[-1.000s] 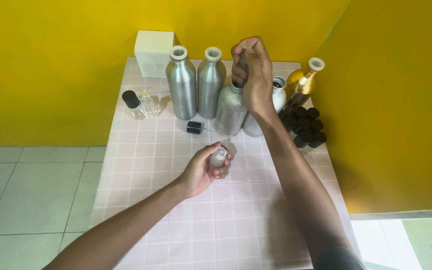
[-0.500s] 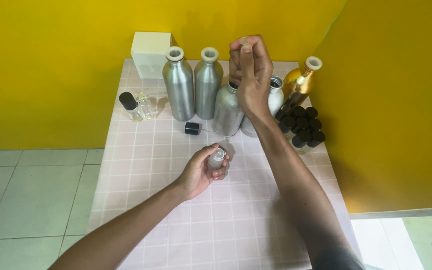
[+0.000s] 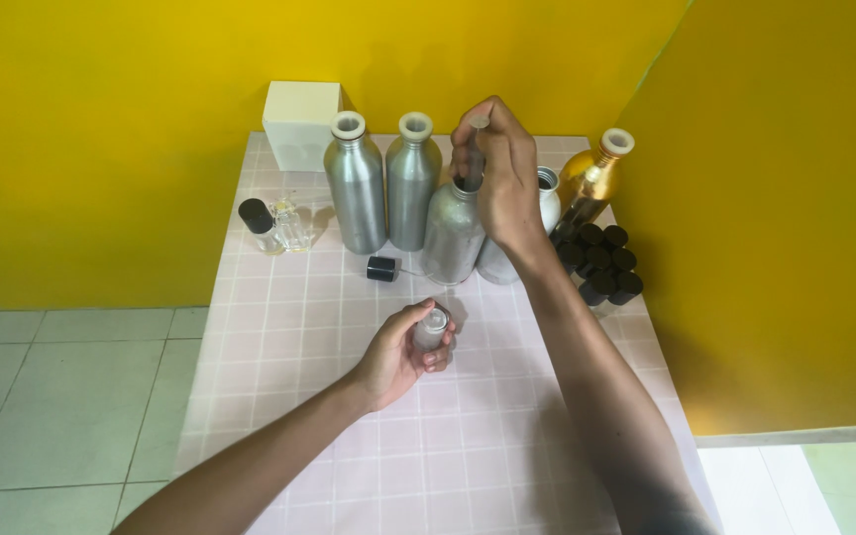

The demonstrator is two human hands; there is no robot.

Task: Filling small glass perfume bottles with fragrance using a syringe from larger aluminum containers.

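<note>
My left hand [image 3: 393,359] rests on the pink tiled table [image 3: 468,456] and grips a small clear glass vial [image 3: 432,328], which stands upright with its mouth uncovered. My right hand [image 3: 503,183] is raised over the neck of a silver metal bottle [image 3: 450,238]. Its fingertips pinch a thin clear tube [image 3: 476,139] that points down into that neck. The hand hides the bottle's mouth.
Two more silver bottles [image 3: 356,188] [image 3: 412,183] stand at the back, another [image 3: 547,190] behind my right hand, and a gold bottle [image 3: 591,178] at the right. Nearby are several black caps [image 3: 601,260], a loose cap [image 3: 381,268], two small vials [image 3: 258,226] [image 3: 292,223] and a white box [image 3: 301,124].
My right hand has shifted only slightly over the bottle neck, still pinching the tube. My left hand keeps its hold on the vial in the same spot.
</note>
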